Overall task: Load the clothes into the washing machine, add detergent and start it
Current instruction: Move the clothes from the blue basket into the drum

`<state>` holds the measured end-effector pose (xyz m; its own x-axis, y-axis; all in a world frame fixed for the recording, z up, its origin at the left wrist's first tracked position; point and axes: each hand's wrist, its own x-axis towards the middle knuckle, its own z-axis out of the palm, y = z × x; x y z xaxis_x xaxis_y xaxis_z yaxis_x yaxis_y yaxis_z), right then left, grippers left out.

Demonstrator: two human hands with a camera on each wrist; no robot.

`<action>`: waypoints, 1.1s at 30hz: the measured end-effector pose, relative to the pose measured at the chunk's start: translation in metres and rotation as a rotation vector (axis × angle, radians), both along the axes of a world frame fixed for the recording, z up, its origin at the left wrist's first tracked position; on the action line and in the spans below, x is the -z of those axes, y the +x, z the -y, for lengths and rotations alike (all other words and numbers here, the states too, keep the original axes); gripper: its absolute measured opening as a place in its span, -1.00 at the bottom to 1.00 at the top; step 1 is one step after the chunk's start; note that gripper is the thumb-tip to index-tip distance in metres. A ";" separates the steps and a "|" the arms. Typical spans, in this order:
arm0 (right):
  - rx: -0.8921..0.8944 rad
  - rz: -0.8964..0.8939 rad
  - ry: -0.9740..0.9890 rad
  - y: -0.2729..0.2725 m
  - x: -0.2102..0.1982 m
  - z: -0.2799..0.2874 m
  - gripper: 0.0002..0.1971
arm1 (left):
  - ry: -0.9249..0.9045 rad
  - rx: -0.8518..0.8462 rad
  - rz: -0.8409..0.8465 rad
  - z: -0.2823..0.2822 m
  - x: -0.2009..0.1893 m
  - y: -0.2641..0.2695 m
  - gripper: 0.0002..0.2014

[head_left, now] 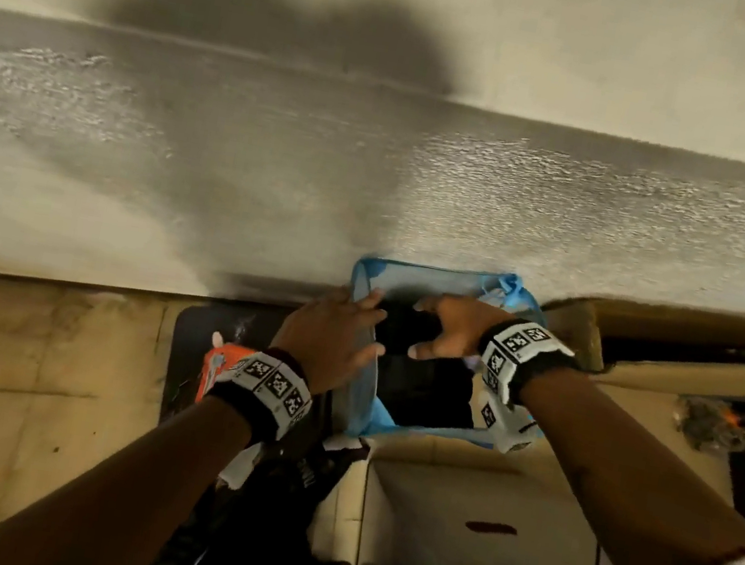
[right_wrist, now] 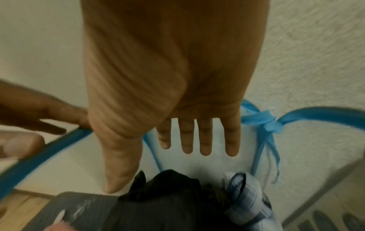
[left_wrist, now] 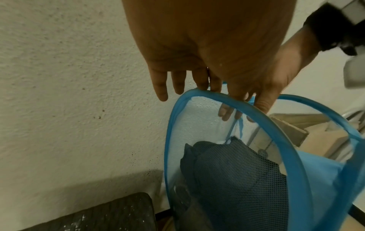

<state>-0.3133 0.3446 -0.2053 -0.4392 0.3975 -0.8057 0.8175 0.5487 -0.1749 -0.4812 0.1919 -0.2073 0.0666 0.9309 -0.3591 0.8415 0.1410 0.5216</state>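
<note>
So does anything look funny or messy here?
A little. The blue mesh hamper leans, its rim bent under the left hand. The dark mat beside it has white flecks. Nothing is spilled.

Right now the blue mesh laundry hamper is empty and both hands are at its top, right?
Not empty. The right wrist view shows dark clothes and a light blue checked garment inside the blue mesh laundry hamper. The left hand and right hand are at its top.
</note>
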 end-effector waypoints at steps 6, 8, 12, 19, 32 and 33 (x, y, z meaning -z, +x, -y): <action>-0.083 0.129 -0.047 -0.016 0.057 0.018 0.61 | -0.042 -0.054 0.074 0.005 0.005 -0.005 -0.46; -0.120 0.160 -0.065 -0.019 0.077 0.020 0.65 | -0.039 -0.030 0.081 0.007 0.004 -0.002 -0.46; -0.184 0.192 -0.133 -0.025 0.095 0.031 0.53 | -0.025 -0.050 0.110 0.017 0.014 0.000 -0.47; -0.094 0.036 -0.145 -0.010 0.118 0.048 -0.39 | -0.056 -0.056 0.107 0.025 0.024 -0.003 -0.45; 0.065 0.023 -0.016 0.005 0.020 -0.016 -0.50 | -0.014 -0.146 0.195 0.023 0.025 0.015 -0.43; 0.088 0.013 -0.007 0.010 0.008 -0.019 -0.45 | -0.012 -0.153 0.201 0.023 0.023 0.016 -0.44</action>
